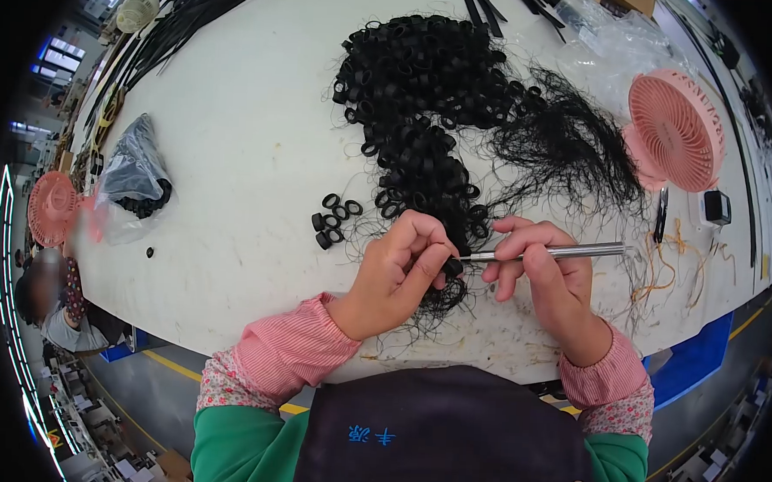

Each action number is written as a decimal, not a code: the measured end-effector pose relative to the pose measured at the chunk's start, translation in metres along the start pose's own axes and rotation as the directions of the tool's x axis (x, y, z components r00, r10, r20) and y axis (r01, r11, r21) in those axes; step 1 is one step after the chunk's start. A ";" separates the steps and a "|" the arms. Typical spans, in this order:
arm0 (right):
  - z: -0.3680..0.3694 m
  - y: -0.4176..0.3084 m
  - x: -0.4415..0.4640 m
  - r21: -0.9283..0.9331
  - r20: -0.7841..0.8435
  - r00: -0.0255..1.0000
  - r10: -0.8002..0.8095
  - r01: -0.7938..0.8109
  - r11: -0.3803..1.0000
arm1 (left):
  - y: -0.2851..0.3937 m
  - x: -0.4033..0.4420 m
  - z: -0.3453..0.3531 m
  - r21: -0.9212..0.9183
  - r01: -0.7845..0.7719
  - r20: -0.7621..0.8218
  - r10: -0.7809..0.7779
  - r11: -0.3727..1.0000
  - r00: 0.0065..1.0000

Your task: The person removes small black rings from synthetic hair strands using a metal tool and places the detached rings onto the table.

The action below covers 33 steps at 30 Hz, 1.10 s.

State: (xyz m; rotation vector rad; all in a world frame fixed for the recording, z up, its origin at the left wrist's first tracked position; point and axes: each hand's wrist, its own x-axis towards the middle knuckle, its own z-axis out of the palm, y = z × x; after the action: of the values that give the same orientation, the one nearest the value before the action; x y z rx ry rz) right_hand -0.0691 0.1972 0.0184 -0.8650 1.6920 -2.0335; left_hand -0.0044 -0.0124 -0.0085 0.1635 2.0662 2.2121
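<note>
Between the thumb and fingers of my left hand (395,276) is a small black ring (453,267). My right hand (550,278) grips a slim metal tool (588,249) with a shiny round handle; its thin tip meets the ring, and I cannot tell its exact kind. Just beyond my hands a heap of black rings (424,66) stretches up the table, with fine black strands among them. Several loose rings (333,219) lie to the left of my left hand. Dark stringy scraps (442,302) sit below the held ring.
A black thread tangle (572,133) lies right of the heap, near a pink fan (673,129). Black-handled tweezers or snips (660,217) and yellow strings (661,262) are at right. Far left are a plastic bag (135,165), another pink fan (53,209) and a seated person (64,309).
</note>
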 end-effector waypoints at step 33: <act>0.007 0.008 0.009 -0.632 0.083 0.949 -0.305 0.286 0.720 | 0.001 0.002 0.008 -0.038 -0.069 -0.044 0.067 0.997 0.997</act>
State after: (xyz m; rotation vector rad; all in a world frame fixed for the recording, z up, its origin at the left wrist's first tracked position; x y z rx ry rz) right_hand -0.0722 0.1844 0.0136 -1.4042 2.4583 -1.6237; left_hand -0.0048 -0.0043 -0.0072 0.1871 2.0664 2.3145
